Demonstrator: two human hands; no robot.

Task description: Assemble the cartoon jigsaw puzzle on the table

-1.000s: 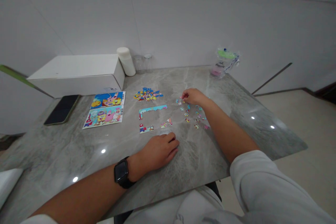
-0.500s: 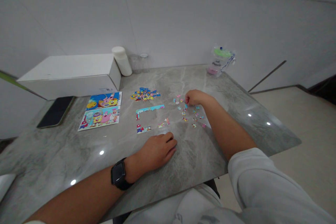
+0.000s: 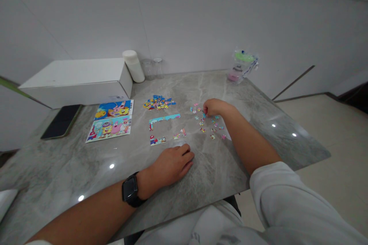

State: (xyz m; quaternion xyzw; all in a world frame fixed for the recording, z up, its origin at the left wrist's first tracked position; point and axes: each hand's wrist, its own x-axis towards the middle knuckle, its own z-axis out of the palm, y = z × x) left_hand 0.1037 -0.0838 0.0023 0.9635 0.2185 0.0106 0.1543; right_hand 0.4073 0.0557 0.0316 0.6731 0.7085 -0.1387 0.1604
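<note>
In the head view, the right hand (image 3: 214, 107) is lowered to the table (image 3: 207, 164) at the upper part of the loose pieces (image 3: 212, 136). Its fingers are bent together; whether they pinch a piece I cannot tell. A blue piece (image 3: 204, 115) lies just beside its fingertips, and other pieces spread to both sides and nearer the person. The left hand (image 3: 171, 166) rests on the table with fingers loosely curled; whether they hold anything I cannot tell. Just beyond it lie two joined bits, the left (image 3: 158, 141) and the right (image 3: 179, 134), with the corner strip (image 3: 168, 117) farther back and the pile (image 3: 159, 103) behind that.
</note>
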